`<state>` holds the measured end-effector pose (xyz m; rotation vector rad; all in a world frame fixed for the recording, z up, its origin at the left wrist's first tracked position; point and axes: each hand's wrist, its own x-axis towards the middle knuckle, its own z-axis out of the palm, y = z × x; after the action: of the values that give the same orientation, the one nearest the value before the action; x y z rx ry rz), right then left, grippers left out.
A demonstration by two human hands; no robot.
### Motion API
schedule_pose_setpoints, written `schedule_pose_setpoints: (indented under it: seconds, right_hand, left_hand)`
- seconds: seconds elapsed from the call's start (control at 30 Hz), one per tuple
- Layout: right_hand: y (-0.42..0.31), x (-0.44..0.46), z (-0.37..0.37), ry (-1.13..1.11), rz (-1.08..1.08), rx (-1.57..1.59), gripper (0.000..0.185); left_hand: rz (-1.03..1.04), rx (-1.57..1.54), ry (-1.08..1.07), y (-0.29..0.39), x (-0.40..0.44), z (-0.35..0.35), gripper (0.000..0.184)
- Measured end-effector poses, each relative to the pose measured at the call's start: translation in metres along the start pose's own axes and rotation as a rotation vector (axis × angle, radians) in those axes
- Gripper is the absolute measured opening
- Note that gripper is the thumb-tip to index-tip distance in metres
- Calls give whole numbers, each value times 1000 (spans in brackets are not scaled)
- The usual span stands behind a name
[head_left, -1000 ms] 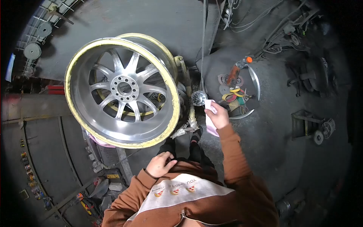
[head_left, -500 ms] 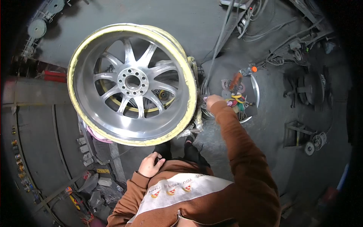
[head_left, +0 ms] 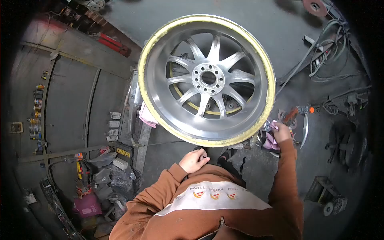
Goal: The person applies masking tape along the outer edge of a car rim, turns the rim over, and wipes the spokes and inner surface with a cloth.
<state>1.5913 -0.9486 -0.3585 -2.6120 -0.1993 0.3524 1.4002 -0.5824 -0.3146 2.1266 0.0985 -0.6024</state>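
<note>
A large silver multi-spoke wheel rim [head_left: 160,98], its lip edged in yellow, faces up in front of me. My left hand [head_left: 194,160] rests by my waist below the rim, fingers loosely bent, thumb apart, nothing seen in it. Beyond the rim's lower right edge, my right hand [head_left: 283,132] is closed on a crumpled, clear-looking piece [head_left: 267,125] with a pinkish edge; its exact kind is unclear. A pink cloth [head_left: 270,141] shows just under that hand; whether it is also held I cannot tell. Another pink cloth [head_left: 147,116] lies beneath the rim's left side.
Right of my hand are an orange-capped item [head_left: 311,109] and a curved shiny tray rim [head_left: 306,130]. Hoses and cables [head_left: 330,52] hang at upper right. A wheeled metal stand [head_left: 326,196] stands lower right. Plastic bags and a DEWALT box [head_left: 123,153] are lower left.
My view has turned, so the rim and both hands appear farther right. My right hand has come back from the pile toward me, below the rim's right edge. My left hand stays by my waist.
</note>
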Motion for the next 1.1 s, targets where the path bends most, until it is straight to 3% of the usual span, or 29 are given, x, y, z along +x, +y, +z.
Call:
schedule_pose_setpoints:
  seconds: [0.03,0.1,0.13,0.17,0.23,0.27,0.37,0.5,0.57,0.67,0.77,0.83,0.9,0.93,1.1]
  right_hand:
    - [3,0,0,3,-14,-1,28]
    - [-17,-14,-16,5,233,445,28]
    - [21,-12,14,2,217,369,27]
    - [23,-21,18,105,12,-4,28]
    - [31,-29,9,72,16,-72,28]
    - [19,-35,-7,67,67,40,28]
    - [-60,-62,-79,-24,133,412,21]
    - [-160,-79,-114,-60,128,1007,21]
    - [-199,-61,-98,-32,-150,771,26]
    - [-260,-17,-51,-83,-232,733,25]
    - [-314,48,21,-11,-282,955,21]
    - [-337,94,69,-49,-171,834,25]
    - [-362,132,116,247,-294,587,26]
    - [-376,148,128,238,-299,443,29]
    - [-427,186,188,233,-153,436,49]
  left_hand:
    - [-1,-66,17,-1,-1,1,25]
    - [-36,-87,22,3,-6,-2,23]
    - [-57,-105,62,0,-8,0,24]
    - [-73,-127,99,-2,-8,1,24]
    - [-62,-105,131,-7,-15,-2,23]
    - [-70,-140,193,-9,-19,-7,22]
    - [-56,-231,468,-25,-26,-31,18]
    - [37,-328,879,-71,-3,-96,14]
    - [34,-423,1033,-73,17,-146,14]
    - [186,-281,1239,-77,61,-213,18]
    - [237,-2,1293,-65,104,-268,24]
    - [237,-26,1194,-69,134,-295,27]
    - [228,-40,1098,-67,150,-307,32]
    - [281,-84,1022,-59,154,-308,35]
    - [226,-286,865,-68,157,-305,46]
